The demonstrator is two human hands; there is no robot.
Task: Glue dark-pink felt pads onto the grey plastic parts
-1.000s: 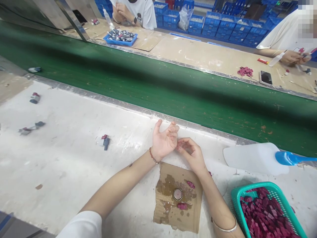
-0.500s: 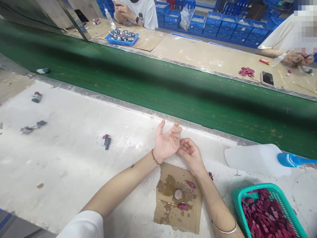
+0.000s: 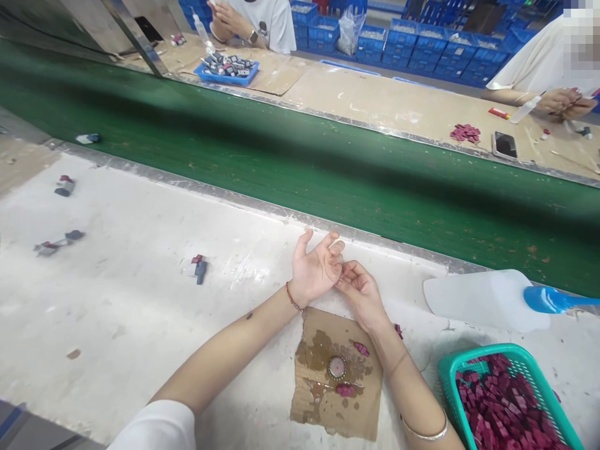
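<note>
Two bare hands meeting near the far edge of the white, scuffed worktop [image 3: 117, 300], just short of the metal strip bordering the green conveyor belt [image 3: 300, 169]. Left hand [image 3: 315, 270] palm up, fingers loosely curled and apart, nothing visibly gripped in it. Right hand [image 3: 360, 292] beside it, fingertips pinched against the left hand's fingers; whether a small part sits between them cannot be told.

Nearest the body, a stained brown cardboard scrap [image 3: 335, 387] lying flat under the wrists, with a round metal cap of glue [image 3: 336, 367] at its middle and a few small magenta pieces [image 3: 360, 348] on it. At the near right corner, a teal plastic basket [image 3: 450, 375] heaped with small magenta plastic blocks [image 3: 506, 406]. Just beyond the basket, a white plastic scoop with a blue handle [image 3: 482, 300] lying flat by the belt.

Left of the hands, well apart, a small grey and red assembled part [image 3: 199, 269]; further left, two more similar parts [image 3: 54, 242] and [image 3: 64, 185].

Across the belt, a tan worktop [image 3: 389, 106] with a blue tray of grey parts [image 3: 227, 67], a small heap of magenta pieces [image 3: 465, 133] and a black phone [image 3: 504, 145]. Two other people's hands [image 3: 565, 102] and [image 3: 227, 15] at work there. Behind, stacked blue crates [image 3: 422, 44].
</note>
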